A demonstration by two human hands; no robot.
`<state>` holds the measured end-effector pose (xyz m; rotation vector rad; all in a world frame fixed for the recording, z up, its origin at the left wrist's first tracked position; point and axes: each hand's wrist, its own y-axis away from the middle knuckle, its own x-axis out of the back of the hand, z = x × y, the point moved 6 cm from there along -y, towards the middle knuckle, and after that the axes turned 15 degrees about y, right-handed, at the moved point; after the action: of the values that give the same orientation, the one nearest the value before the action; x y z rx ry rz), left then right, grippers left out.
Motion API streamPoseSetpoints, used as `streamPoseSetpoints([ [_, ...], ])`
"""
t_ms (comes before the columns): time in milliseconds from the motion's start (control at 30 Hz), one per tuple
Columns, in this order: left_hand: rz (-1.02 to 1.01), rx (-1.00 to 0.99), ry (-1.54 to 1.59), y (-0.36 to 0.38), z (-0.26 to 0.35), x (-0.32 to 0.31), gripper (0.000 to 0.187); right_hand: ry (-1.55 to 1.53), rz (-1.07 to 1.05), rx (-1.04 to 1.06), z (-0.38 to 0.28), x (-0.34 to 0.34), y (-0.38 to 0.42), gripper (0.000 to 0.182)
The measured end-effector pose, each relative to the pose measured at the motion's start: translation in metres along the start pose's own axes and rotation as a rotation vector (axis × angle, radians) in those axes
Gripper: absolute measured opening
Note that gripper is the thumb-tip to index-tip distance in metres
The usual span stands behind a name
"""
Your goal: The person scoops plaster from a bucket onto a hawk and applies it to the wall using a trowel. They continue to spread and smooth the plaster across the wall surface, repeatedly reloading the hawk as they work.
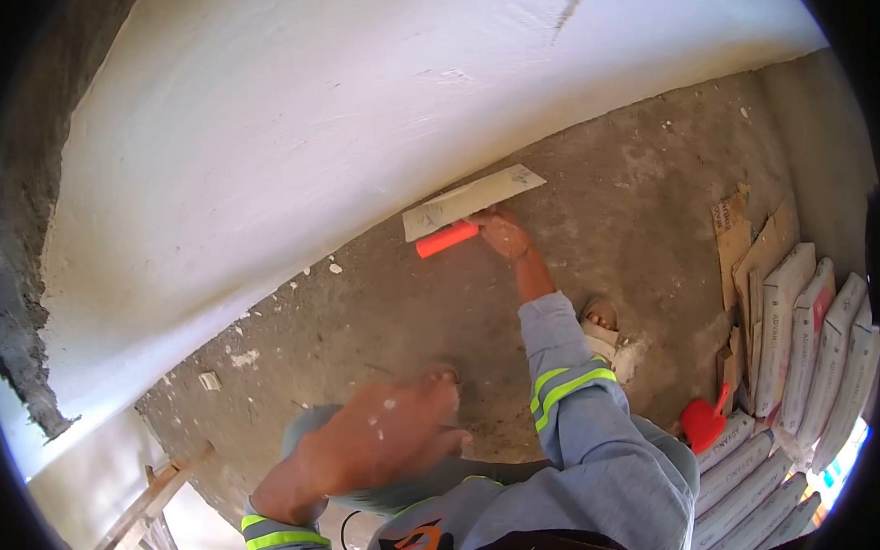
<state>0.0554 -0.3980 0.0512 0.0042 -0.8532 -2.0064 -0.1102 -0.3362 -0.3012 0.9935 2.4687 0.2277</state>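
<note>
In my right hand [504, 234] is a plastering trowel, its orange handle [447, 240] gripped near one end. The trowel's long flat blade [474, 200] is smeared with pale plaster and sits close to the foot of the white plastered wall [337, 114]. My left hand [392, 427], flecked with white, hangs over my lap near my knee. Motion smears its fingers, and no object shows in it.
Stacked bags [791, 331] and cardboard pieces [734, 240] stand at the right, with a red scoop-like tool [705, 421] beside them. A wooden frame [143, 513] stands at lower left. Plaster crumbs [244, 358] dot the concrete floor [364, 307]; my foot [600, 314] rests on it.
</note>
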Motion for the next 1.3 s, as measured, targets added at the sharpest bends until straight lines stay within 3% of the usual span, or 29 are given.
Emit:
streamPoseSetpoints([
  [100,0.039,0.002,0.024,0.006,-0.003,0.001,0.034,0.015,-0.07,-0.037,0.004,-0.004,-0.018,0.021],
  [233,0.155,-0.028,-0.018,0.009,-0.019,-0.002,0.032,0.044,-0.075,-0.026,-0.046,-0.025,-0.014,0.017],
  [333,0.12,-0.057,-0.02,-0.008,-0.037,-0.014,0.03,0.163,-0.014,-0.007,-0.14,-0.056,0.025,0.019],
  [467,-0.074,-0.073,-0.167,-0.036,-0.042,-0.034,0.026,0.184,-0.009,0.131,-0.274,-0.104,0.071,0.021],
  [533,-0.116,-0.168,-0.248,-0.045,-0.042,-0.043,0.025,0.109,-0.029,0.371,-0.33,-0.119,0.101,0.025],
  [633,-0.057,-0.763,-0.056,-0.036,-0.053,-0.072,0.026,-0.297,-0.036,0.378,-0.289,-0.083,0.131,0.035],
  [733,0.115,-0.791,-0.064,-0.02,-0.037,-0.066,0.027,-0.59,-0.028,0.24,-0.173,-0.025,0.134,0.038],
  [833,-0.105,-0.46,-0.039,-0.016,-0.019,-0.046,0.028,-0.698,-0.057,0.048,-0.021,-0.01,0.101,0.037],
  [933,-0.09,-0.336,-0.063,-0.01,-0.022,-0.048,0.03,-0.551,-0.169,-0.041,0.093,-0.025,0.059,0.037],
  [967,-0.083,-0.281,-0.053,-0.008,-0.022,-0.046,0.031,-0.176,-0.069,-0.039,0.096,-0.036,0.046,0.036],
  [1067,-0.076,-0.136,-0.022,0.005,-0.018,-0.036,0.033,0.4,-0.003,0.065,0.117,-0.039,0.011,0.033],
  [1200,-0.064,-0.078,-0.012,0.019,-0.016,-0.033,0.036,0.356,-0.139,0.129,0.068,-0.066,-0.021,0.026],
  [1267,-0.024,-0.11,-0.016,0.021,-0.015,-0.032,0.037,0.174,-0.194,0.065,0.05,-0.075,-0.03,0.022],
  [1300,0.002,-0.137,-0.013,0.021,-0.015,-0.03,0.037,-0.008,-0.215,-0.09,0.046,-0.079,-0.033,0.02],
])
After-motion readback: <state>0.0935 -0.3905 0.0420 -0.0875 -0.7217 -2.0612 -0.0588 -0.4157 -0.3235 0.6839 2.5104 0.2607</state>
